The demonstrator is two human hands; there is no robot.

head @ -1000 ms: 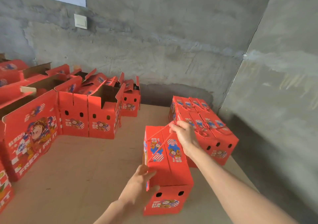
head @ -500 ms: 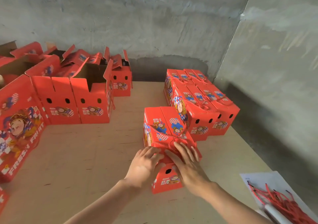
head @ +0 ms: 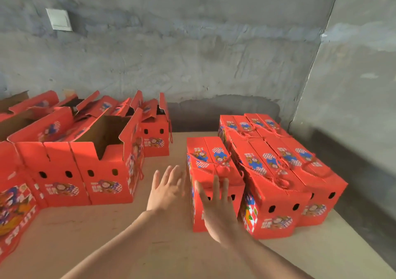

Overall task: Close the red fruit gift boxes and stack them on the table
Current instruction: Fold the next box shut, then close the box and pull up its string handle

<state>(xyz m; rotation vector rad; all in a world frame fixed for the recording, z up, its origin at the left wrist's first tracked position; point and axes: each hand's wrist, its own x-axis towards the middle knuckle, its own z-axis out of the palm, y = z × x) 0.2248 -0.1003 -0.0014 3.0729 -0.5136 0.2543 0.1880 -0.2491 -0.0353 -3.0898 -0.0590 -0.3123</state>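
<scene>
— Hands?
— Observed: left hand point(head: 169, 189) and right hand point(head: 218, 210) both flat, fingers spread, gripping nothing.
— Box?
— The closed box point(head: 211, 165) sits on the bench point(head: 150, 246), just beside the closed row point(head: 278, 171); hands at its near end.

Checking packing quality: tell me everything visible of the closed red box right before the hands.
The closed box is red printed cardboard, long and narrow, with cartoon pictures and blue-white checks on its shut top. A red cord crosses the top. It stands upright on the wooden table, beside the other closed boxes. The right hand covers its near end; contact unclear.
</scene>
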